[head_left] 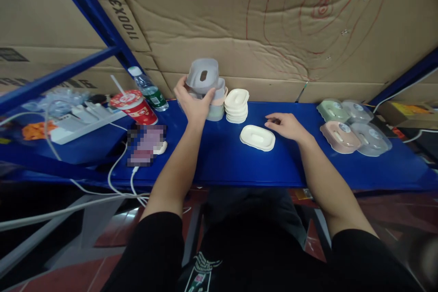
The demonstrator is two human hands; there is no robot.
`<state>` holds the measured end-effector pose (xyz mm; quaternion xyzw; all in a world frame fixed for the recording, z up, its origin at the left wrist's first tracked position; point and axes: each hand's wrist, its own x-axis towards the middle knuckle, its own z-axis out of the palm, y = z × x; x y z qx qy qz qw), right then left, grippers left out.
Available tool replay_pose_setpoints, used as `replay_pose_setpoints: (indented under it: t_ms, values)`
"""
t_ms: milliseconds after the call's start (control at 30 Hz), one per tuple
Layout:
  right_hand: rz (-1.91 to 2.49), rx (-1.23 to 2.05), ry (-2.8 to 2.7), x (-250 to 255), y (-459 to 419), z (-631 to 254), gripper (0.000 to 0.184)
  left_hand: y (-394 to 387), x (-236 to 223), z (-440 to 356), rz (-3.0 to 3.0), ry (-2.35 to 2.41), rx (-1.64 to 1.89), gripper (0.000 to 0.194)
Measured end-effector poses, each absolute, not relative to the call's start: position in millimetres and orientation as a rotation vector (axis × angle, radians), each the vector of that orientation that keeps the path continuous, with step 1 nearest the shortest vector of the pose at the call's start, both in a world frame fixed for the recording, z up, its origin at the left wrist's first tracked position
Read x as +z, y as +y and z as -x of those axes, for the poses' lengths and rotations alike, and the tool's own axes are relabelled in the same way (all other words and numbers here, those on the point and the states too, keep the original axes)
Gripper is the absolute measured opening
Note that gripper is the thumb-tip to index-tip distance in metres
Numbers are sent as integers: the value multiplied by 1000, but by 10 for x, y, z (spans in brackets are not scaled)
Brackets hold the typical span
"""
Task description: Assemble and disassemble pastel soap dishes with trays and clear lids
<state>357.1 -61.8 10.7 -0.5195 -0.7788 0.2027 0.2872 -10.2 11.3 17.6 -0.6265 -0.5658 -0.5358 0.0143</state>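
My left hand [192, 100] grips a translucent grey plastic lid [203, 74] at the top of a stack of coloured soap-dish parts [216, 108] on the blue shelf [219, 164]. A stack of white inner trays [237, 105] stands just right of it. My right hand [286, 125] rests on the shelf with fingers curled, holding nothing, right beside a single white tray [257, 137] that lies flat in front of me.
Assembled soap dishes in green [333, 110], pink [340, 137] and clear grey [371, 138] lie at the right. At the left are a red cup with a straw [134, 106], a water bottle [148, 88], a power strip [80, 124], white cables and a blurred phone [145, 144]. Cardboard lines the back wall.
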Motion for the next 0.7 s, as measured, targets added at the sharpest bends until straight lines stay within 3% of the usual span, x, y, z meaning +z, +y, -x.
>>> replay_pose_setpoints:
  t_ms: [100, 433, 567, 700]
  values:
    - [1420, 491, -2292, 28, -586, -3543, 45, 185, 141, 50, 1707, -1926, -1646, 94]
    - [1547, 459, -2420, 24, -571, -3511, 20, 84, 179, -32, 1968, -1922, -1523, 99]
    - [1491, 590, -2253, 59, -589, -3530, 15, 147, 147, -3, 2044, -1849, -1556, 100]
    - [1477, 764, -1715, 74, -566, -3390, 17, 132, 132, 13, 2071, -1845, -1522, 104]
